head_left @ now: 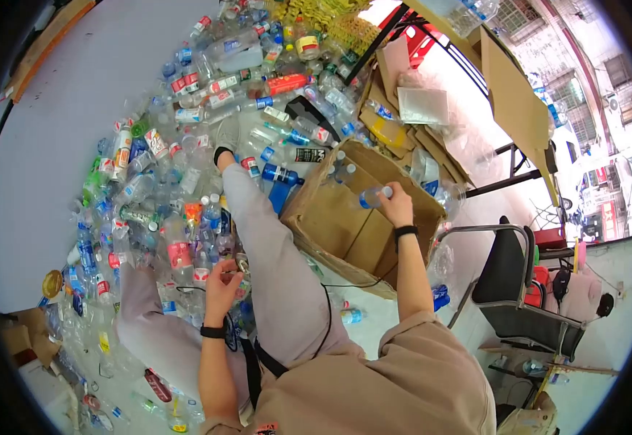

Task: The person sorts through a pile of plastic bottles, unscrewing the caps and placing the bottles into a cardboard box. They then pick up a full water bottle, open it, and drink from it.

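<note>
My right hand (397,204) is closed on a small clear plastic bottle (371,197) with a blue label, gripping it by its cap end. It holds the bottle over the open top of a worn cardboard box (330,239). A few clear bottles (342,168) stand in the box's far left corner. Beside my left leg, my left hand (221,290) hovers at the edge of the bottle heap, its fingers loosely bent and apart, with no object visible in them. Close to it are a large bottle with a red label (178,250) and several smaller bottles.
A wide heap of plastic bottles (142,181) surrounds my legs. Flattened cardboard (439,156) leans behind the box, below a metal-legged table (504,181). A black chair (501,268) stands to the right. The grey-white wall (62,138) borders the heap on the left.
</note>
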The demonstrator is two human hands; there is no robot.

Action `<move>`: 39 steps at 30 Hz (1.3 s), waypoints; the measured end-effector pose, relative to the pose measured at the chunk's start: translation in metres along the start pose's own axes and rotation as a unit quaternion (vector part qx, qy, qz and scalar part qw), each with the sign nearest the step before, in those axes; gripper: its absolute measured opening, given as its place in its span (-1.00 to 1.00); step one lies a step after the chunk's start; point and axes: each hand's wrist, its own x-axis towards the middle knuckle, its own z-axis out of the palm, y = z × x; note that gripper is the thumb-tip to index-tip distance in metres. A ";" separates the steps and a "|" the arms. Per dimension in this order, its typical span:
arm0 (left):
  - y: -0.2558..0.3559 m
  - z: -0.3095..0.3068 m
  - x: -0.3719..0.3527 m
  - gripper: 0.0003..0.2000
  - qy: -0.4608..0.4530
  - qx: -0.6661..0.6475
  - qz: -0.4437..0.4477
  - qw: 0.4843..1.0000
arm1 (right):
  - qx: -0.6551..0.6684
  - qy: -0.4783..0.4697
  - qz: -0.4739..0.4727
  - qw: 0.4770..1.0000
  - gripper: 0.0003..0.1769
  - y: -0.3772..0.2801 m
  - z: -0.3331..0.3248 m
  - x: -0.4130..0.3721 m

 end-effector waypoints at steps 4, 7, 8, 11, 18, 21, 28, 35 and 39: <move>-0.001 -0.002 0.000 -0.61 -0.010 0.026 -0.027 0.999 | -0.055 -0.118 0.036 0.991 -0.55 0.034 0.079 0.028; -0.004 -0.002 0.000 -0.61 -0.011 0.032 -0.051 0.998 | -0.095 -0.158 0.060 0.981 -0.55 0.047 0.129 0.046; -0.005 -0.001 0.002 -0.61 -0.009 0.035 -0.052 0.998 | -0.092 -0.160 0.060 0.981 -0.55 0.056 0.147 0.053; -0.014 0.001 0.006 -0.61 0.003 0.015 -0.047 0.999 | -0.055 -0.187 0.111 0.975 -0.54 0.059 0.184 0.067; -0.016 0.004 0.014 -0.61 -0.002 0.036 -0.057 0.998 | -0.059 -0.201 0.080 0.975 -0.44 0.049 0.210 0.070; -0.019 0.006 0.012 -0.61 -0.009 0.035 -0.035 0.999 | -0.066 -0.188 0.087 0.976 -0.30 0.056 0.218 0.066; -0.021 -0.001 0.007 -0.67 0.040 0.036 -0.028 0.998 | 0.004 -0.219 -0.139 0.966 -0.39 0.016 0.064 0.109; -0.037 -0.009 0.015 -0.70 0.059 0.076 -0.004 0.995 | 0.316 -0.010 -0.019 0.949 -0.50 -0.098 -0.201 0.215; -0.038 -0.021 0.022 -0.71 0.077 0.059 -0.021 0.995 | 0.300 0.148 -0.024 0.942 -0.40 -0.112 -0.271 0.315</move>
